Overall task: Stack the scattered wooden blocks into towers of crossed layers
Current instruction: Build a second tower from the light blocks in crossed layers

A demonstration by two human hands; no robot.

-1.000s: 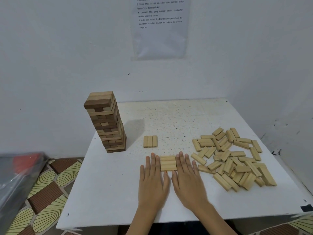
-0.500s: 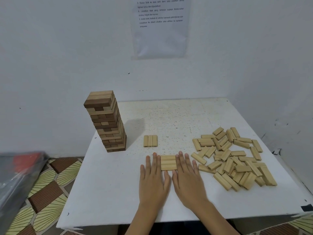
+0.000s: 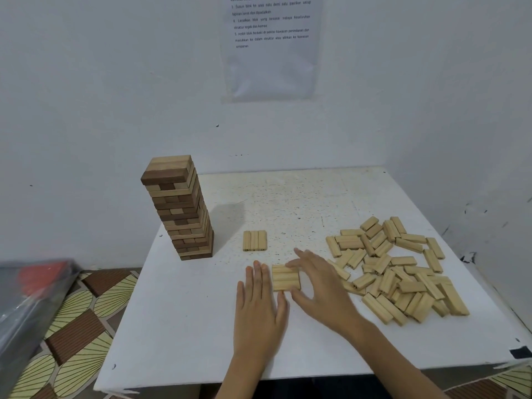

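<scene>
Three blocks (image 3: pixel 286 277), long axes hand to hand, are flanked: left hand (image 3: pixel 259 309) flat, right hand (image 3: pixel 322 292) spread empty, loose pile (image 3: pixel 403 260) just beyond it

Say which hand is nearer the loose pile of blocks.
Right. The right hand is just left of the loose pile; the left hand lies farther left, beyond the three-block layer.

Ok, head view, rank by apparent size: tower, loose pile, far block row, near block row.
1. Loose pile, largest.
2. Tower.
3. Near row and far row: these look alike, and the near one is closer to the camera, so they are unranked.
</scene>
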